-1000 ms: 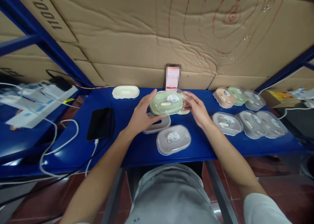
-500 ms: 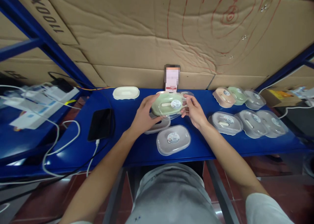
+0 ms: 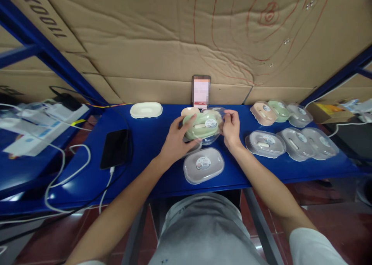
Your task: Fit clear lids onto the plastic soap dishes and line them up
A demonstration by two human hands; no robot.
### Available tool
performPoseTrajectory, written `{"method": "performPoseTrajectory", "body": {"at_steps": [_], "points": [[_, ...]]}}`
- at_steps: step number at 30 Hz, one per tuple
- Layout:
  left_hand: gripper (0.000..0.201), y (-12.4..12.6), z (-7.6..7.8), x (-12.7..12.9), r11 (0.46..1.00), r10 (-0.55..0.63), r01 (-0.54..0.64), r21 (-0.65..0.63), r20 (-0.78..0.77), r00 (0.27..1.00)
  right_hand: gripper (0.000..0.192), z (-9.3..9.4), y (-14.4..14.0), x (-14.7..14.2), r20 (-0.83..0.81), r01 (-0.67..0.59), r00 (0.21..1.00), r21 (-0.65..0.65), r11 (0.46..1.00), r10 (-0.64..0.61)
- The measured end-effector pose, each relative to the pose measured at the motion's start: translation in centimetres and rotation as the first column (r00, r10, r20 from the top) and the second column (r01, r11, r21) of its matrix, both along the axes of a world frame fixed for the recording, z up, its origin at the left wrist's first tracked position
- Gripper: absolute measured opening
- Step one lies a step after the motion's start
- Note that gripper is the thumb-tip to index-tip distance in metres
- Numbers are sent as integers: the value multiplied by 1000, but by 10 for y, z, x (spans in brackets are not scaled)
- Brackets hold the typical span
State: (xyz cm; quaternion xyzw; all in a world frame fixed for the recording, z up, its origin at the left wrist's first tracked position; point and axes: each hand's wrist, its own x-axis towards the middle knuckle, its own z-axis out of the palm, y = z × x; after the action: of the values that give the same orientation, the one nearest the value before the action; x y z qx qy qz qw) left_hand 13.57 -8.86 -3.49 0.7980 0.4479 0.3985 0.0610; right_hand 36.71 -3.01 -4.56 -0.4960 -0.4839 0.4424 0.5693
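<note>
Both hands hold a green soap box (image 3: 200, 126) with a clear lid just above the blue surface (image 3: 151, 141), tilted toward the camera. The left hand (image 3: 176, 140) is curled around its left end, thumb on top and fingers underneath; the right hand (image 3: 231, 127) pinches its right end at the lid's rim, though whether the lid is seated or partly lifted is hard to tell from here. Directly below the box, near the front edge, lies a grey lidded box (image 3: 203, 165), and another grey piece (image 3: 194, 147) sits partly hidden under the left hand. A cream tray (image 3: 146, 110) rests further left, with a dark phone (image 3: 114, 148) on a white cable beside it. To the right, well apart, stands a cluster of lidded boxes (image 3: 286, 127). An upright phone (image 3: 201, 91) leans against the cardboard wall (image 3: 174, 44) behind.
</note>
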Motion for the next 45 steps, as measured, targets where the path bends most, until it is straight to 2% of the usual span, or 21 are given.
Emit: {"method": "performPoseTrajectory", "body": {"at_steps": [3,5,8,11,14,18,22,24,34,37,40,45], "points": [[89,-5,1,6,999,-36,35,-28,-22,999,40,-1,2,0,-47,272,962,40,961,-270],[87,-6,2,8,999,-43,42,-32,-33,999,35,-1,0,-3,0,314,949,83,946,-315],[81,-5,3,5,999,-7,7,-42,-4,1000,30,2,-5,-8,155,217,957,171,961,-244],[78,-3,5,0,999,27,-25,-36,48,998,29,7,-10,-10,241,101,961,146,984,-134],[77,0,7,-6,999,-10,14,-34,96,995,28,15,-15,-9,247,-1,969,113,994,-27],[78,2,8,-14,989,-76,95,-116,159,984,30,24,-22,-8,287,-145,953,168,975,92],[79,4,8,-20,982,-90,122,-144,211,973,36,26,-27,-4,410,-258,906,336,906,106],[79,4,10,-23,980,-106,138,-141,213,971,40,25,-27,-1,465,-318,877,366,875,124],[87,3,14,-28,971,-107,145,-190,199,974,53,30,-31,9,636,-471,747,302,829,193],[90,4,14,-29,973,-100,135,-187,187,977,66,28,-31,9,693,-539,686,280,794,221],[91,4,15,-31,977,-114,139,-164,150,982,77,25,-31,9,737,-568,646,291,770,198],[84,3,17,-29,980,-162,168,-105,67,985,74,27,-33,10,806,-581,571,265,769,153]]}}
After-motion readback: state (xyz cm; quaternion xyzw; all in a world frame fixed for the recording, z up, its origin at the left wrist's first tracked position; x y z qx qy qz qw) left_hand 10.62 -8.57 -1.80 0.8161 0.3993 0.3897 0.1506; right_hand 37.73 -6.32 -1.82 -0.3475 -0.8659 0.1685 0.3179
